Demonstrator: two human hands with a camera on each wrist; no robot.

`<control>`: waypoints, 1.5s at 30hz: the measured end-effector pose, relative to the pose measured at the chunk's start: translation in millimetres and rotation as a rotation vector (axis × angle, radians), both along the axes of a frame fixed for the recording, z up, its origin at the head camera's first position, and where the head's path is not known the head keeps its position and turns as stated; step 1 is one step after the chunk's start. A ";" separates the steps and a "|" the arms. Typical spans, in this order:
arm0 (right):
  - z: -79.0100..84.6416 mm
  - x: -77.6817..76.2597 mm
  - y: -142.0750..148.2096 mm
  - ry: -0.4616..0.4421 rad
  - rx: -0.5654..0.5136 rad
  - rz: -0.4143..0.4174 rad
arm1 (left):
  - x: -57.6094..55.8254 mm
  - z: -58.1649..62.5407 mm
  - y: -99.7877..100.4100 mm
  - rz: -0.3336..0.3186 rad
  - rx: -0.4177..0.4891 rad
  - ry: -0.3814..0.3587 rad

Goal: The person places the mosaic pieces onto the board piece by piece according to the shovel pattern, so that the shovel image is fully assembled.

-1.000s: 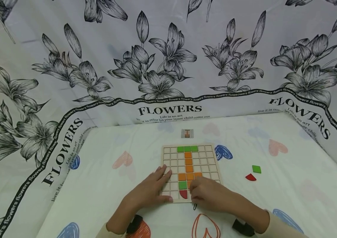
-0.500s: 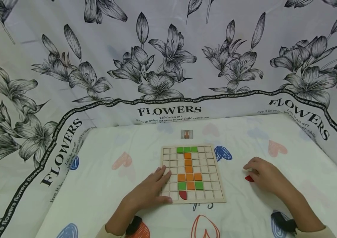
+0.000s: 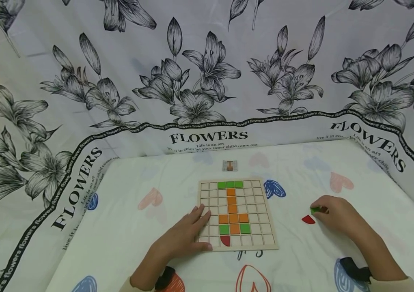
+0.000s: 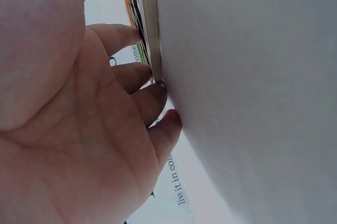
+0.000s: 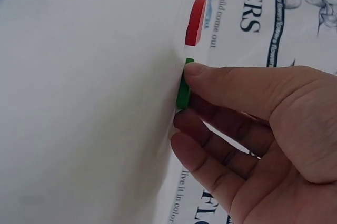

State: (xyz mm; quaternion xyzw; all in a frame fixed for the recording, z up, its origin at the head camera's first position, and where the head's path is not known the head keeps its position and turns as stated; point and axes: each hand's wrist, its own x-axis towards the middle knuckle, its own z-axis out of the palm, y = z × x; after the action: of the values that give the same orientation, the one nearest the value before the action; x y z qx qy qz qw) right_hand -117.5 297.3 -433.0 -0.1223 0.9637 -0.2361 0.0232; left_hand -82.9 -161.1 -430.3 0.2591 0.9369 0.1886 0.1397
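Observation:
A square wooden grid board lies on the cloth, with orange and green square tiles and one red quarter-round tile in its cells. My left hand rests on the board's left edge, fingers spread; in the left wrist view its fingertips touch the board's side. To the right of the board, my right hand pinches a green square tile between thumb and fingers, low over the cloth. Just beside that tile lies a loose red quarter-round tile, which also shows in the right wrist view.
Beyond the board lies a small picture card with a pattern on it. The table cloth is white with printed hearts. Behind it hangs a flower-printed curtain.
My right hand has moved from the board rightward to the loose tiles and now grips the green one. A green tile shows at the right of the board's lower row. My left hand stays put.

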 end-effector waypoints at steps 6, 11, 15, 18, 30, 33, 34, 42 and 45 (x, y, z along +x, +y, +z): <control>0.5 0.3 -1.2 0.033 0.013 0.020 | -0.8 -0.5 0.0 -0.005 -0.004 0.018; 1.1 1.1 -1.4 0.050 0.023 0.000 | -0.8 0.6 0.1 -0.007 -0.002 0.017; 2.9 1.0 -1.9 0.038 0.004 -0.022 | -0.5 1.7 0.2 -0.008 -0.001 0.016; 3.3 1.9 -3.5 0.039 -0.014 -0.026 | -0.5 1.1 0.3 -0.011 -0.005 0.017; 1.6 3.1 -12.3 0.062 -0.059 0.020 | -0.9 -2.6 -0.1 -0.014 -0.002 0.021; 0.8 2.8 -13.7 0.079 -0.062 0.038 | -0.8 -2.4 0.2 -0.016 -0.004 0.022; 0.8 2.7 -14.3 0.082 -0.063 0.043 | -0.7 -2.2 0.2 -0.017 -0.004 0.022; 2.8 4.4 -25.6 0.045 -0.060 0.050 | -0.4 -1.3 0.5 -0.011 -0.001 0.017; 2.8 5.1 -29.3 0.047 -0.073 0.074 | -0.2 -1.3 0.4 -0.010 0.000 0.015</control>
State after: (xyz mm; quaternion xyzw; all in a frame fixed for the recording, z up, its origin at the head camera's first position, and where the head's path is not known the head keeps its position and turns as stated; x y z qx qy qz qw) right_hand -112.3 268.0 -430.2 -0.1639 0.9495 -0.2674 0.0049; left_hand -83.1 -160.8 -431.5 0.2650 0.9366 0.1862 0.1334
